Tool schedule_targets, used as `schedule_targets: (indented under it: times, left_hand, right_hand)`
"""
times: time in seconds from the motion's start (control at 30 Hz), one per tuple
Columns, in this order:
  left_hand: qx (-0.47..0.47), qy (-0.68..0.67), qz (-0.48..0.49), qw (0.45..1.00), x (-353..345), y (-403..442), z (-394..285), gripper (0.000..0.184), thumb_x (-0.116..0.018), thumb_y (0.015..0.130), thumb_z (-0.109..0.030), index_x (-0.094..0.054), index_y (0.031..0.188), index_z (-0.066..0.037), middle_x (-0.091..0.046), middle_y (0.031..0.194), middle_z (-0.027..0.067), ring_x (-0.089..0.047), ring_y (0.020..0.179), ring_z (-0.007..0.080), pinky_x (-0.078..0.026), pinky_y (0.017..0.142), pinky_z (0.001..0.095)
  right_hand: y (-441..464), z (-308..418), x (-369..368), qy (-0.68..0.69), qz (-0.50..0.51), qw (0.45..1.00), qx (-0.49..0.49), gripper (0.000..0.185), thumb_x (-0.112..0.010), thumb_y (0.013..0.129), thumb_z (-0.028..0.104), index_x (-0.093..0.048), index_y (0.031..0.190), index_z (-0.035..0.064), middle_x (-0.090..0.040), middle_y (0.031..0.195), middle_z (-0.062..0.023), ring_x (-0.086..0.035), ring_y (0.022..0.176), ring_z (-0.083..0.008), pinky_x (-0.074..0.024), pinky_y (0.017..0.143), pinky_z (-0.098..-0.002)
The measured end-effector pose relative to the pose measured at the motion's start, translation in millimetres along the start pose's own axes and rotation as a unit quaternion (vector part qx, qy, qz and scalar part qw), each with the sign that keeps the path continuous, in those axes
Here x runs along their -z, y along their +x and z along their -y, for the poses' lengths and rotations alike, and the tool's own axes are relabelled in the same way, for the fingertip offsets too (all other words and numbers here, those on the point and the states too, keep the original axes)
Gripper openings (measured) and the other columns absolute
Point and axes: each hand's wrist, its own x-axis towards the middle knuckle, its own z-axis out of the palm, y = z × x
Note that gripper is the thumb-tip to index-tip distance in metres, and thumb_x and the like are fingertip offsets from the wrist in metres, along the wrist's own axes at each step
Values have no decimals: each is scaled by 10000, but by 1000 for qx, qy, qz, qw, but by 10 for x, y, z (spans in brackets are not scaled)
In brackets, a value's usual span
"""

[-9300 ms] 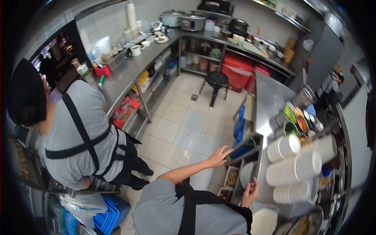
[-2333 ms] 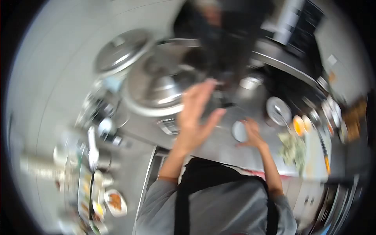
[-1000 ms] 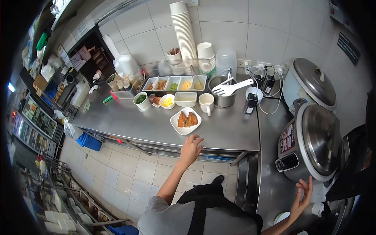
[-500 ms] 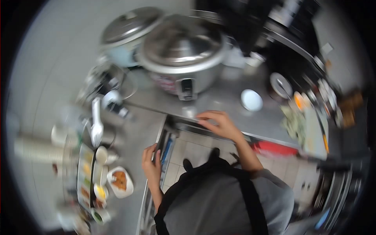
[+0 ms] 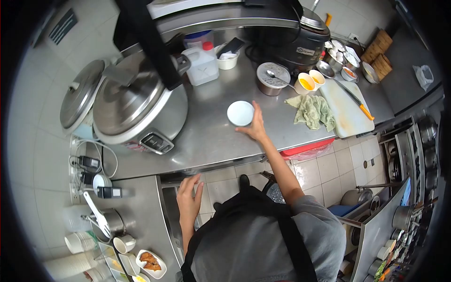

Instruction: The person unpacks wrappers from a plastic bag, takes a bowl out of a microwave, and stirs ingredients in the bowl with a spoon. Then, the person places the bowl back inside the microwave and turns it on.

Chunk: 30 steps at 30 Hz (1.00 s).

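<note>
A small white bowl (image 5: pixel 240 113) sits on the steel counter (image 5: pixel 211 136). My right hand (image 5: pixel 254 126) reaches to its near right side, thumb and fingers spread at the rim. Whether the fingertips touch the bowl is hard to tell, but it is not gripped. My left hand (image 5: pixel 189 197) hovers by the inner corner of the counters, fingers loosely bent and apart, holding nothing. Left of the bowl stands a large rice cooker (image 5: pixel 155 110) with a metal lid.
A lidded pot with a spoon (image 5: pixel 273 77), paper cups (image 5: pixel 307 83), a green cloth (image 5: pixel 312 111) and a cutting board (image 5: pixel 345 108) bearing an orange-handled knife (image 5: pixel 359 104) lie rightward. A plate of browned food (image 5: pixel 151 264) is at lower left. A shelf (image 5: pixel 225 21) overhangs the back.
My view has swung right, bringing the cutting board and cloth closer to the middle. My right hand has moved forward over the counter to the white bowl. My left hand remains empty.
</note>
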Motion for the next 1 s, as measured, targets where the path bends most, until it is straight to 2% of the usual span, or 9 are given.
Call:
schedule_targets:
  times: [0.23,0.37,0.47,0.57,0.67,0.7,0.8,0.9,1.0]
  left_hand:
    - [27,5,14,1000,-329,234,-86,261,-650,799,-36,-634,1058,-9,-608,866,128,-599,796,249,-462,742,332]
    - [48,13,19,999,-455,321,-99,261,-650,808,-51,-633,1065,-6,-610,871,135,-599,803,257,-462,745,333]
    - [74,19,24,997,-538,325,-118,253,-644,817,-61,-634,1064,-7,-610,876,139,-598,803,265,-461,744,333]
    - [23,40,38,998,-634,387,-101,239,-636,823,-64,-632,1054,-1,-608,880,148,-592,779,276,-461,738,334]
    - [42,-30,68,996,-854,396,325,296,-648,822,4,-617,1115,-22,-616,980,105,-613,860,185,-506,750,279]
    - [-26,15,68,997,-862,495,439,390,-669,804,-11,-590,1183,-53,-581,1085,106,-601,905,194,-513,736,282]
    - [-354,118,-91,923,-705,1260,1110,467,-638,862,-244,-518,1192,64,-563,1134,172,-605,867,266,-555,627,364]
    - [-453,59,-161,875,-1105,1851,840,466,-643,859,-240,-520,1192,62,-571,1125,172,-607,870,270,-550,648,363]
    - [-501,-46,-160,849,-1501,2059,258,465,-647,857,-236,-522,1192,60,-578,1115,173,-609,873,274,-544,669,363]
  right_hand:
    - [83,-67,212,39,98,994,9,1242,-863,538,417,-117,1449,23,-301,1426,-239,-323,1315,-395,-289,1067,-453]
    - [285,-51,581,39,11,999,34,835,-764,725,352,-342,1394,84,-425,1310,-202,-428,1199,-358,-338,978,-455]
    - [556,-134,867,68,-61,995,30,374,-691,806,228,-598,1122,49,-562,1111,-170,-532,1029,-329,-417,882,-399]
    - [671,-180,953,53,-128,987,78,153,-674,810,167,-655,893,40,-613,912,-138,-573,898,-316,-449,807,-377]
    - [541,59,939,60,-91,994,32,150,-627,818,198,-668,873,65,-636,894,-116,-581,919,-282,-459,823,-398]
    - [485,-37,780,79,-119,982,121,166,-589,831,216,-659,857,67,-627,885,-115,-572,914,-286,-459,807,-396]
    - [118,196,437,140,-99,977,125,187,-549,856,220,-576,890,38,-588,901,-134,-560,872,-306,-451,738,-417]
    - [-355,581,227,235,86,961,115,165,-640,821,236,-623,844,73,-611,783,-99,-607,746,-256,-475,658,-376]
    - [-768,447,49,199,134,965,108,173,-617,843,229,-629,863,57,-627,828,-103,-612,768,-282,-477,670,-392]
